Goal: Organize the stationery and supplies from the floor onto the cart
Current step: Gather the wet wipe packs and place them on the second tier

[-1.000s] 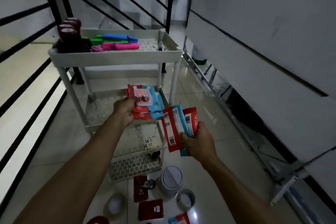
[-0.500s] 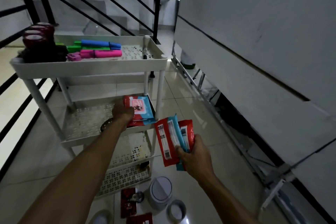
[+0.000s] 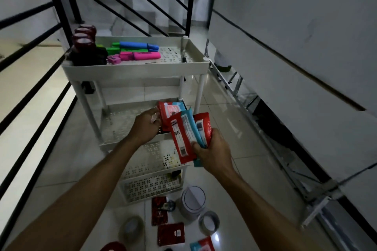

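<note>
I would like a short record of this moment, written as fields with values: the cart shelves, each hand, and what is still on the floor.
top shelf: cart carries highlighters and dark tape rolls
middle shelf: packets lie at its right end
left hand: left hand beside those packets, fingers relaxed
right hand: right hand grips a fan of red and blue packets
floor: white jar, tape rolls, dark red packets
</note>
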A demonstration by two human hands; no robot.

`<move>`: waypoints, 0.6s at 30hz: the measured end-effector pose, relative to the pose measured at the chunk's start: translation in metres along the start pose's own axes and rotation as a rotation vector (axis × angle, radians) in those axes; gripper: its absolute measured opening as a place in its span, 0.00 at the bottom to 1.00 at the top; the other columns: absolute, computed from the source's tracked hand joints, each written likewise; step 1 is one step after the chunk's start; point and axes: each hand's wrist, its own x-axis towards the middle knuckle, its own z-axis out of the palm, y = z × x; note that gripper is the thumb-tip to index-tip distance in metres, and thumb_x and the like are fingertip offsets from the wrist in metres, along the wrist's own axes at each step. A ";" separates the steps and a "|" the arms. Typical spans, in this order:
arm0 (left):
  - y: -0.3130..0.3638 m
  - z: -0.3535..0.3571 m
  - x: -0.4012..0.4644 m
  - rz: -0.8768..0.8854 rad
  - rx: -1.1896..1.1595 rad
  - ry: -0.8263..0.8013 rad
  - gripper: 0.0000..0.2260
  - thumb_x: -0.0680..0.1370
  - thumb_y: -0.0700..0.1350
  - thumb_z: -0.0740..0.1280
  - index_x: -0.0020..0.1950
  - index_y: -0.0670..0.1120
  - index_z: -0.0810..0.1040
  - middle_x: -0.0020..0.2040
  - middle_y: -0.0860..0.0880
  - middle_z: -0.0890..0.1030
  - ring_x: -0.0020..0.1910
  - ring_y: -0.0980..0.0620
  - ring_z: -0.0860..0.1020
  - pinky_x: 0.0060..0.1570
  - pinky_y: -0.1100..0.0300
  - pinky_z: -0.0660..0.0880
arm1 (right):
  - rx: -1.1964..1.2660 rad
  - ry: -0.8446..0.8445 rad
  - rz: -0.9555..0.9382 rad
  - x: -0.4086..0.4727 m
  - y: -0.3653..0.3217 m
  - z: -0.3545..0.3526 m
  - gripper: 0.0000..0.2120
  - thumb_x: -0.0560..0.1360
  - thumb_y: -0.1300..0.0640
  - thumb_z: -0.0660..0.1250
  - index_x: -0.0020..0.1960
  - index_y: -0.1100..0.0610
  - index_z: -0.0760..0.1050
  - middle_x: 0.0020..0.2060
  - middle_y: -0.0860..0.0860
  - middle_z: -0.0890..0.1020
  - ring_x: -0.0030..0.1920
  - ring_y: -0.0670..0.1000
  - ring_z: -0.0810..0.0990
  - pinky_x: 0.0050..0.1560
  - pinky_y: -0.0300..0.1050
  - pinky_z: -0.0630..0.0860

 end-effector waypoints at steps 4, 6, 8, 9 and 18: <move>-0.018 -0.028 0.000 0.002 0.075 -0.006 0.19 0.79 0.41 0.64 0.71 0.43 0.70 0.69 0.44 0.73 0.68 0.46 0.71 0.62 0.63 0.63 | 0.002 0.029 -0.071 0.006 -0.026 0.005 0.22 0.76 0.55 0.69 0.67 0.51 0.66 0.56 0.48 0.79 0.39 0.39 0.79 0.33 0.31 0.76; -0.026 -0.040 -0.002 -0.011 0.066 -0.032 0.21 0.79 0.41 0.64 0.72 0.44 0.69 0.70 0.44 0.72 0.68 0.47 0.71 0.63 0.62 0.63 | -0.105 0.050 -0.177 0.010 -0.042 0.011 0.23 0.77 0.54 0.68 0.69 0.53 0.65 0.57 0.50 0.79 0.40 0.41 0.80 0.35 0.33 0.78; -0.035 -0.049 -0.005 -0.031 0.048 -0.056 0.21 0.79 0.40 0.64 0.72 0.44 0.69 0.69 0.44 0.73 0.67 0.47 0.71 0.62 0.63 0.64 | -0.301 0.086 -0.314 0.020 -0.060 0.021 0.26 0.77 0.52 0.67 0.71 0.55 0.63 0.57 0.53 0.80 0.43 0.46 0.83 0.39 0.41 0.82; -0.039 -0.053 -0.006 -0.039 0.031 -0.060 0.21 0.79 0.40 0.64 0.71 0.45 0.69 0.68 0.45 0.74 0.67 0.47 0.72 0.62 0.63 0.65 | -0.401 0.113 -0.372 0.027 -0.067 0.027 0.27 0.77 0.52 0.67 0.72 0.56 0.61 0.56 0.55 0.80 0.45 0.49 0.83 0.41 0.46 0.83; -0.065 -0.071 -0.019 0.002 0.047 -0.016 0.22 0.78 0.40 0.66 0.72 0.45 0.68 0.68 0.45 0.74 0.65 0.49 0.72 0.60 0.64 0.65 | -0.978 0.223 -0.451 0.083 -0.098 0.083 0.36 0.77 0.59 0.66 0.77 0.61 0.49 0.68 0.62 0.68 0.57 0.63 0.76 0.48 0.54 0.78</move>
